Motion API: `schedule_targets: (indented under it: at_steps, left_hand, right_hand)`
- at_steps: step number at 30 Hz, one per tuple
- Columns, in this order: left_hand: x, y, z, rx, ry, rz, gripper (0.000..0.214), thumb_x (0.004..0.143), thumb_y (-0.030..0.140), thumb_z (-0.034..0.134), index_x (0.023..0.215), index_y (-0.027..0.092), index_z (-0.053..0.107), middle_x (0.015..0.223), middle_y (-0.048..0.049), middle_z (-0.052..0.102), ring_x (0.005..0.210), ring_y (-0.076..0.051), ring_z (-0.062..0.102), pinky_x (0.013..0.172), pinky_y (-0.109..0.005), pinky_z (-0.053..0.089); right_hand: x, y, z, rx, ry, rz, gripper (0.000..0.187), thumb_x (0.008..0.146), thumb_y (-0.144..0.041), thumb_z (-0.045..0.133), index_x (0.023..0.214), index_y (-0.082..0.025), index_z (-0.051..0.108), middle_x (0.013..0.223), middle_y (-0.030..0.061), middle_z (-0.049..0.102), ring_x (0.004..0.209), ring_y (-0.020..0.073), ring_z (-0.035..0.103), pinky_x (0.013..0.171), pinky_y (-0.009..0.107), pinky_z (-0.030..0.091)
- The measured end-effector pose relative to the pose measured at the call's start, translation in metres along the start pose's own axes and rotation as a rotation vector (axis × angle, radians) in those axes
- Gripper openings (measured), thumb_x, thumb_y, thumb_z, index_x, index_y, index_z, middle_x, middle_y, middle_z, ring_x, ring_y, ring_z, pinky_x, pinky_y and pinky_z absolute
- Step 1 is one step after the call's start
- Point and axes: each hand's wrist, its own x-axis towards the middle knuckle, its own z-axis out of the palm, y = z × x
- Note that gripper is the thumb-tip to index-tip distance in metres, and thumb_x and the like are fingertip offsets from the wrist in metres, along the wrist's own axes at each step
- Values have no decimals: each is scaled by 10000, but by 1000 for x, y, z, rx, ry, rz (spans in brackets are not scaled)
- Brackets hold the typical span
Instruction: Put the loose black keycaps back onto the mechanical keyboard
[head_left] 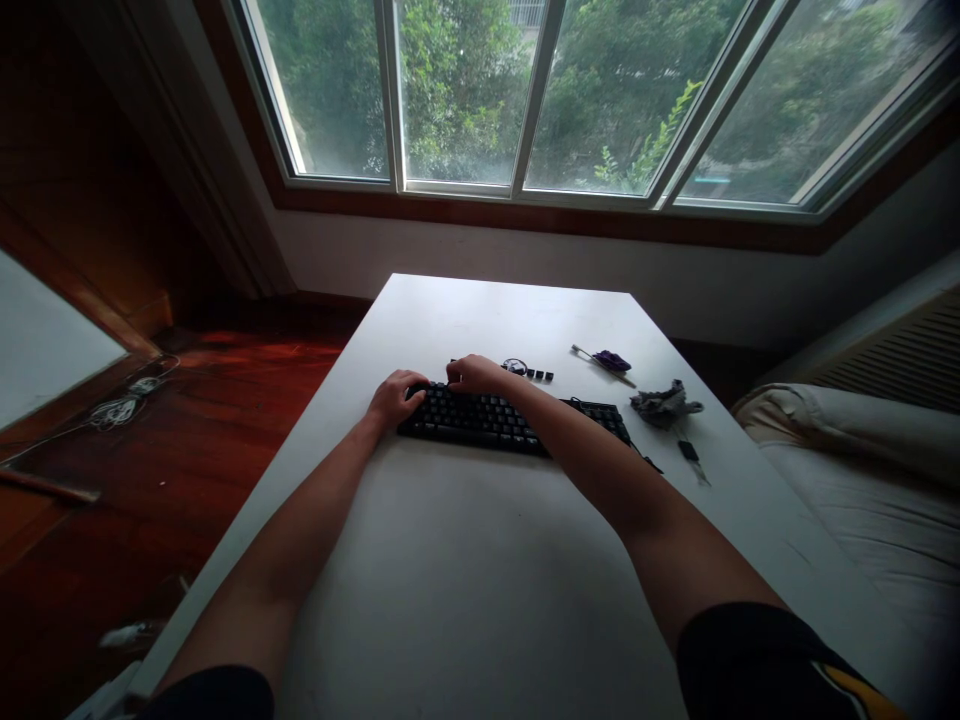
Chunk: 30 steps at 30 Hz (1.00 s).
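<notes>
A black keyboard lies on the white table in front of me. My left hand is closed on its left end, the thumb on top near the keys. My right hand is over the back row toward the left, its fingers pinched together; what they hold, if anything, is too small to make out. Behind the keyboard, just right of that hand, lie several loose black keycaps and a dark ring-shaped thing. My right forearm hides part of the keyboard.
On the table's right are a crumpled grey cloth, a purple bundle by a thin brush-like stick, and a small black-and-clear tool. The white table narrows toward the window. A cushioned seat stands at right.
</notes>
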Motion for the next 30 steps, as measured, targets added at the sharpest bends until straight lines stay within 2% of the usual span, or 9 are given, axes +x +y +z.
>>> schedule_targets:
  at_steps: [6,16,22,30]
  left_hand:
    - [0,1,-2,4,-10,-2,239,900,232,583,1105,249,705,1145,-31,708,1125,-241,598,1035,-415,475]
    - [0,3,-2,3,-15,-23,236,899,228,580,1092,251,712,1150,-32,708,1134,-242,595,1046,-424,473]
    - [0,2,-2,5,-19,-20,239,893,226,583,1094,249,710,1153,-34,708,1132,-245,598,1044,-429,475]
    - [0,1,-1,2,-5,-15,230,892,231,582,1079,253,714,1137,-32,716,1120,-247,604,1030,-431,483]
  right_hand:
    - [-3,-12,-2,-97,16,40,223,868,-356,661,1056,-243,703,1015,57,740,892,213,650,676,263,374]
    - [-8,-15,-4,-87,9,66,205,884,-349,659,1048,-250,731,1037,56,749,941,223,664,733,271,410]
    - [-6,-17,-6,-152,-1,49,221,898,-340,643,1069,-240,741,1051,85,750,956,242,671,726,282,420]
    - [1,-20,-10,-100,-49,124,230,888,-363,647,1061,-257,755,1065,54,752,970,221,672,740,262,437]
